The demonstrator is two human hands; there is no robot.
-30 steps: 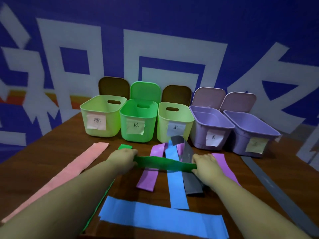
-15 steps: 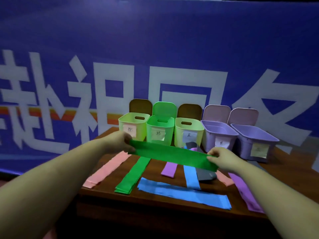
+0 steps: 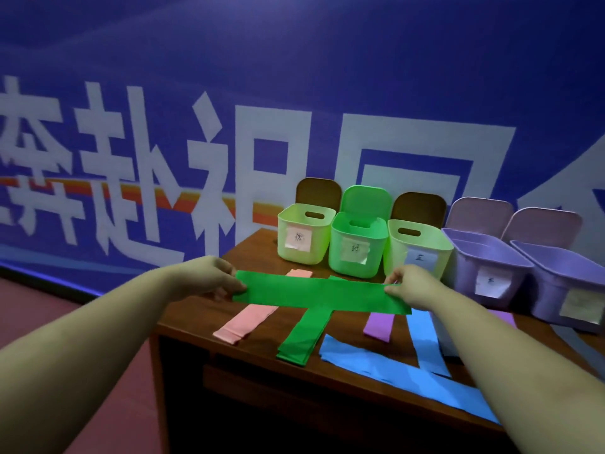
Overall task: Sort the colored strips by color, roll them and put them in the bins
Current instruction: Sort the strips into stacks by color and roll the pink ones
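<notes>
A green strip (image 3: 322, 292) is stretched flat in the air above the table, my left hand (image 3: 209, 276) pinching its left end and my right hand (image 3: 414, 286) pinching its right end. Below it on the table lie a second green strip (image 3: 302, 339), a pink strip (image 3: 248, 322), a purple strip (image 3: 379, 326) and two blue strips (image 3: 393, 371). Behind stand a pale green bin (image 3: 306, 237), a bright green bin (image 3: 357, 245), another pale green bin (image 3: 417, 250) and two purple bins (image 3: 484, 270), all with paper labels.
The brown table (image 3: 203, 317) has its left corner and front edge close below my arms. Bin lids lean upright against the blue wall banner (image 3: 294, 93) behind. Reddish floor (image 3: 82, 322) lies to the left of the table.
The view has pulled back and swung left. Both hands have lifted the green strip off the pile and spread it out flat and level, higher above the table.
</notes>
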